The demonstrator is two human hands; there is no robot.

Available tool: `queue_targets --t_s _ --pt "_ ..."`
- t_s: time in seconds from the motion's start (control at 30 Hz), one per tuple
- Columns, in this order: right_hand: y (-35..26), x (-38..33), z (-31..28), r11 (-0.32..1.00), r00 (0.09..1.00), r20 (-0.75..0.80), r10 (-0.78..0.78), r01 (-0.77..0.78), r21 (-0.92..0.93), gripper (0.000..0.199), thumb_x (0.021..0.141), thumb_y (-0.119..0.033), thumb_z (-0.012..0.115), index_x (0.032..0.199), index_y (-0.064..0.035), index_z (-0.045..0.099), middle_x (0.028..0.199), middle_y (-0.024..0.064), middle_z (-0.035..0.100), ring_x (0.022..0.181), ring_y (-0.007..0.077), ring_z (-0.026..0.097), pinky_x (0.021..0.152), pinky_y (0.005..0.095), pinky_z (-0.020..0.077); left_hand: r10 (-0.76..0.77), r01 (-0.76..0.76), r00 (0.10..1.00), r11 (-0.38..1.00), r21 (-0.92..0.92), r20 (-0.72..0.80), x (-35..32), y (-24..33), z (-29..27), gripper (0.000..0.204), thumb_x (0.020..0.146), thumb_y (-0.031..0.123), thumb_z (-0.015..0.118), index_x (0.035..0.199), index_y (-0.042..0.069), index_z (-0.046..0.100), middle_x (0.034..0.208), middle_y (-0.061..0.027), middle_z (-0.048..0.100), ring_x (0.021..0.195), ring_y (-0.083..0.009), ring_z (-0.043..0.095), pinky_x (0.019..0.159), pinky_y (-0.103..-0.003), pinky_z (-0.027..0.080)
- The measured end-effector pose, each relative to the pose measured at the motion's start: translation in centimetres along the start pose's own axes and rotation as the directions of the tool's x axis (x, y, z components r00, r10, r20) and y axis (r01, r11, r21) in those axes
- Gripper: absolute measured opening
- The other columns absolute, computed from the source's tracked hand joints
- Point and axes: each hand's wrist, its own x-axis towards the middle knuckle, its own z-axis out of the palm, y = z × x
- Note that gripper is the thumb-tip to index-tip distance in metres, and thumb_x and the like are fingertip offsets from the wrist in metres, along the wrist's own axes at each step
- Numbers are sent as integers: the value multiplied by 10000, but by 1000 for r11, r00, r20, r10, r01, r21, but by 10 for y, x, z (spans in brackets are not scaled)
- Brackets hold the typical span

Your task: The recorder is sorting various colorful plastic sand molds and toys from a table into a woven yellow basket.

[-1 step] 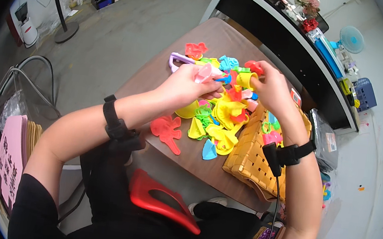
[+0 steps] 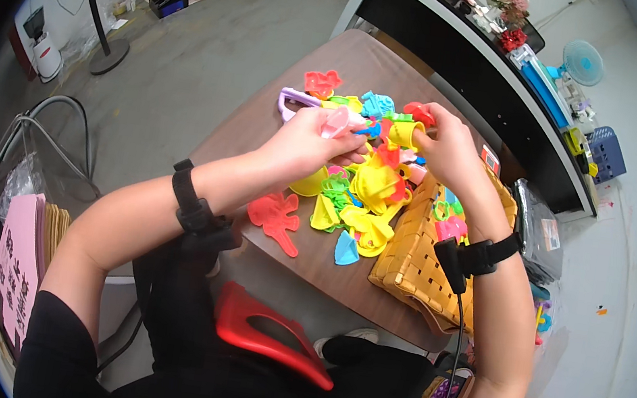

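My left hand point(image 2: 311, 146) is closed around a pink plastic toy piece point(image 2: 341, 121) above a pile of colourful plastic toys point(image 2: 365, 185) on a small brown table point(image 2: 261, 142). Close beside it, my right hand point(image 2: 446, 148) pinches a yellow toy piece point(image 2: 404, 134); the two pieces nearly touch. A flat red toy shape point(image 2: 275, 217) and a blue piece point(image 2: 346, 248) lie at the pile's near edge. A purple piece point(image 2: 290, 100) lies at its far left. A woven basket point(image 2: 411, 265) holding a few toys sits under my right forearm. Both wrists wear black bands.
A red curved plastic object point(image 2: 266, 337) is below the table near my lap. A fan stand point(image 2: 101, 34) is on the floor at left, pink boards point(image 2: 15, 270) at lower left. A long black counter point(image 2: 469, 53) with clutter and a small blue fan point(image 2: 582, 62) runs behind the table.
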Motion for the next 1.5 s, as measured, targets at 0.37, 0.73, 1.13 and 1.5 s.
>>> queue_targets --t_s 0.37,0.73,1.13,1.5 --pt "29 -61 -68 993 997 6 79 -79 83 372 1027 -73 678 1382 38 671 1224 169 782 1033 245 791 868 355 641 -101 89 994 976 -200 -52 6 23 52 181 1009 190 719 1128 83 636 931 -83 757 838 -232 756 764 -359 575" --pt "123 -190 -191 970 942 -234 241 -236 51 379 1001 -115 707 1349 34 695 1212 196 784 1068 286 784 911 381 627 -126 158 985 927 -340 114 47 105 211 190 1034 255 715 1115 95 652 944 -55 758 819 -188 746 753 -342 571" --pt "170 -278 -267 950 846 -440 301 -305 64 391 972 -160 738 1314 30 721 1198 224 786 1105 330 777 957 410 611 -173 233 968 885 -404 179 158 227 365 224 1061 326 709 1101 109 669 957 -24 758 798 -139 736 742 -323 567" --pt "220 -285 -307 954 816 -517 258 -298 6 413 946 -198 763 1290 29 736 1191 253 783 1136 371 770 997 434 599 -244 315 939 894 -319 242 137 220 423 284 1101 367 687 1119 84 682 964 -19 756 782 -118 729 702 -284 570"
